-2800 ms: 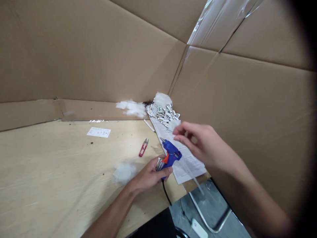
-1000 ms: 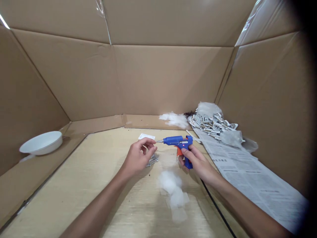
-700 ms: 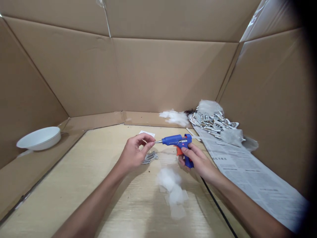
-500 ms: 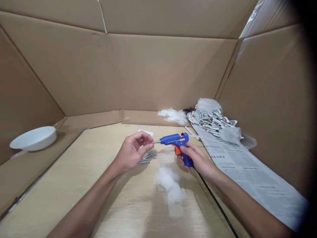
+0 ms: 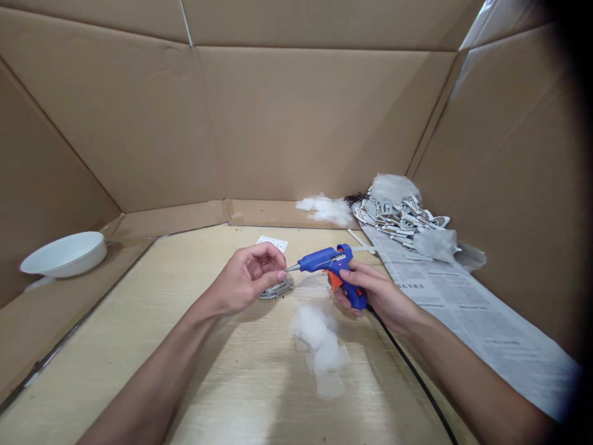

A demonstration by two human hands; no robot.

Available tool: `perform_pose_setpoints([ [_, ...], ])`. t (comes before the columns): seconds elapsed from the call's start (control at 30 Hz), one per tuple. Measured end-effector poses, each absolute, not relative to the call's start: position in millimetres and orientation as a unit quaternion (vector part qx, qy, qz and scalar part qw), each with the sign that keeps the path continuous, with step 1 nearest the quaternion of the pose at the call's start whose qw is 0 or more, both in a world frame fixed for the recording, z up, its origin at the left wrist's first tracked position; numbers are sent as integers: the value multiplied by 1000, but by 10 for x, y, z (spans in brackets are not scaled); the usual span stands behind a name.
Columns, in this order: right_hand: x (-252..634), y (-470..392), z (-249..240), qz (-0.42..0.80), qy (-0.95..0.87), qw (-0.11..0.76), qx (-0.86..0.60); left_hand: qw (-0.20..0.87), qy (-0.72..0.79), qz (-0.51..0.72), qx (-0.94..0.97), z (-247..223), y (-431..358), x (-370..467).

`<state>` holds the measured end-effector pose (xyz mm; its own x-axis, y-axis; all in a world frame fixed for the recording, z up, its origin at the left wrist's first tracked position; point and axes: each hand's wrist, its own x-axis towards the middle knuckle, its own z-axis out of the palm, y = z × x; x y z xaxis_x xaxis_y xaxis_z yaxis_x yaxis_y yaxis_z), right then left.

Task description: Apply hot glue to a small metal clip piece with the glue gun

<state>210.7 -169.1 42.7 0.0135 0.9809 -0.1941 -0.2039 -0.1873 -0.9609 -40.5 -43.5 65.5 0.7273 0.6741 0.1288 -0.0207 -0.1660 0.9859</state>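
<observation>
My right hand (image 5: 370,289) is wrapped round the handle of a blue glue gun (image 5: 319,259) with an orange trigger. Its metal nozzle points left and ends at the thumb of my left hand (image 5: 248,278). The left fingers are curled in towards the thumb; whatever they pinch is too small or hidden to make out. Below and behind that hand, a grey-and-white flat cutout piece (image 5: 278,288) lies on the wooden tabletop, partly covered by the fingers. Nearer to me is a tuft of white stuffing (image 5: 315,327) on small translucent sheets (image 5: 330,383).
A pile of cutout pieces (image 5: 403,216) with plastic bags lies on newspaper (image 5: 463,315) at the right. More white fluff (image 5: 327,209), a printed card (image 5: 273,242) and glue sticks (image 5: 360,241) lie farther back. A white bowl (image 5: 65,256) stands left. Cardboard walls (image 5: 324,123) surround the table; a black cord (image 5: 412,368) trails from the gun.
The glue gun has tilted a little, its nozzle lower relative to its back end. Both hands stay close together at the nozzle tip. The camera view has shifted slightly.
</observation>
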Motion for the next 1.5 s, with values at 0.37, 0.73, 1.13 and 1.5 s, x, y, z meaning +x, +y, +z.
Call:
perform_pose_setpoints([
  [0.37,2069,-1706,492,582,-416,461,-525,579,231,302,722,703,-534,-391],
  [0.73,2007,-1700,439,541,-418,495,-537,538,249,362,719,662,-553,-343],
  [1.13,1943,-1729,387,303,-547,501,-598,537,319,388,677,652,-549,-290],
  [1.5,1942,-1745,420,241,-553,494,-627,533,319,386,682,585,-519,-276],
])
